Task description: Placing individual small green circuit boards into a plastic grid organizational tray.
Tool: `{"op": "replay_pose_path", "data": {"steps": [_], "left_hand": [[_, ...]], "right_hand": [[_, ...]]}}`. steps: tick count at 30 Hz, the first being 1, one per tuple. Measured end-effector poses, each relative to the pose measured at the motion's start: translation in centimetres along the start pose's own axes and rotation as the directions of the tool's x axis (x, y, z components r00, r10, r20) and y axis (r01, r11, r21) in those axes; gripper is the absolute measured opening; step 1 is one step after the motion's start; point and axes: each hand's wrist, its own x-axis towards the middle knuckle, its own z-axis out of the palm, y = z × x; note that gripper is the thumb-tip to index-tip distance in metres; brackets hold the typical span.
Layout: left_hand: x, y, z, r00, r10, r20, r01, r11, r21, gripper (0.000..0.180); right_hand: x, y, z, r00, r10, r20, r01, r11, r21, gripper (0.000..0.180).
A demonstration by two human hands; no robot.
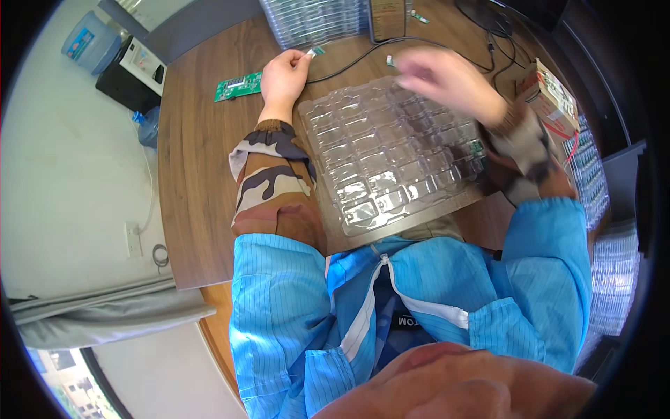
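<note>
My left hand (284, 75) is closed in a pinch at the far side of the table, with a small green-and-white circuit board (317, 52) at its fingertips. Beside that wrist lies a larger green circuit board (237, 87), partly covered by the hand. My right hand (447, 78) is smeared by motion above the far right of a clear plastic tray (363, 143) with many pockets. A small white piece (390, 61) shows just past its fingers; whether they touch it I cannot tell. One small green board (477, 148) sits at the tray's right side.
A black cable (356, 60) runs across the table behind the tray. Stacked clear trays (314, 24) and a brown framed object (388, 21) stand at the back. A cardboard box (549, 98) is at the right, with more stacked trays (614, 279) below. A water dispenser (132, 70) stands left.
</note>
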Motion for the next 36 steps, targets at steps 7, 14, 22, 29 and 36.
{"op": "replay_pose_path", "data": {"steps": [7,14,22,29,36], "left_hand": [[0.4,0.7,0.1,0.998,0.060,0.014,-0.061,0.998,0.034,0.023],[0.5,-0.3,0.3,0.996,0.084,0.030,-0.086,0.995,0.057,0.023],[0.4,-0.2,0.3,0.997,0.072,0.021,-0.072,0.997,-0.019,0.023],[0.5,-0.5,0.3,0.998,0.064,0.021,-0.064,0.998,-0.012,0.022],[0.6,-0.7,0.4,0.997,0.066,0.026,-0.065,0.997,-0.041,0.022]], "right_hand": [[-19.5,-0.4,-8.0,0.813,0.544,-0.209,-0.539,0.566,-0.623,0.019],[-25.0,1.2,-6.0,0.720,0.642,-0.263,-0.582,0.351,-0.734,0.033],[-26.1,5.1,-5.2,0.845,0.458,-0.276,-0.441,0.303,-0.845,0.016],[-26.0,5.1,-5.3,0.796,0.573,-0.194,-0.448,0.343,-0.825,0.017],[-25.7,5.1,-5.2,0.778,0.585,-0.228,-0.485,0.328,-0.811,0.015]]}}
